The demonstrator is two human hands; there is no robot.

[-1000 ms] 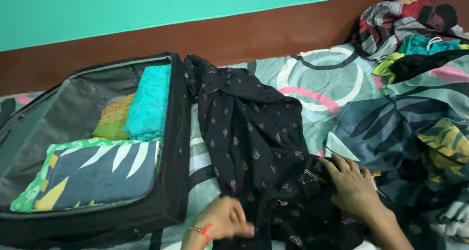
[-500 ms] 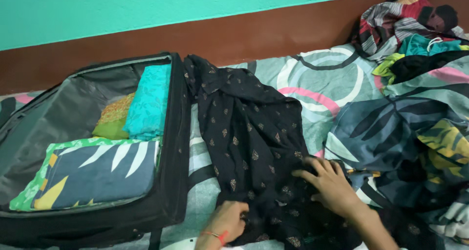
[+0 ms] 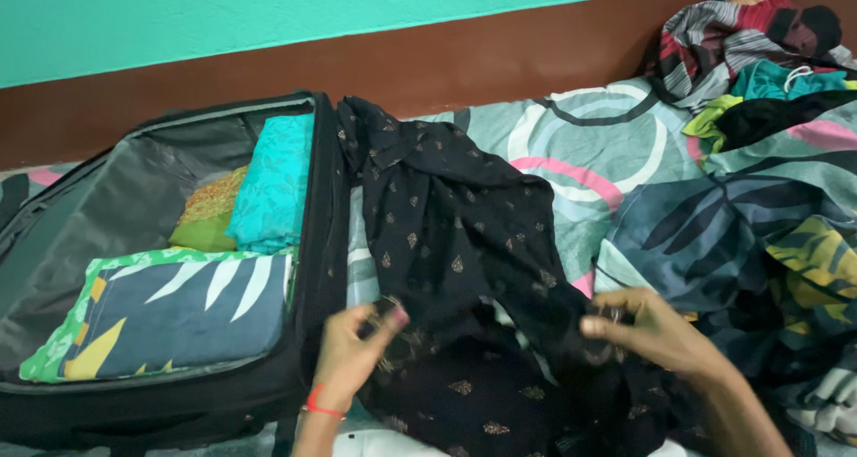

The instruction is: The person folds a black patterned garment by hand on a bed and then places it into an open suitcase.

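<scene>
A black garment [image 3: 455,234] with small gold motifs lies spread on the patterned bedsheet [image 3: 589,145], its top against the suitcase wall. My left hand [image 3: 353,350] pinches the garment's left edge and lifts it. My right hand [image 3: 647,332] grips the garment's right edge near the blue leaf-print cloth. Between both hands the lower part of the garment is bunched and raised.
An open black suitcase [image 3: 312,261] at left holds a folded teal cloth [image 3: 272,185], a yellow-green cloth [image 3: 210,211] and a navy leaf-print folded piece [image 3: 170,319]. A heap of mixed clothes [image 3: 759,55] sits at the upper right, with blue leaf-print fabric [image 3: 714,234] beside my right hand.
Both hands went from pressing flat on the garment's lower part to gripping its two side edges and lifting them. My left hand rose and moved left toward the suitcase.
</scene>
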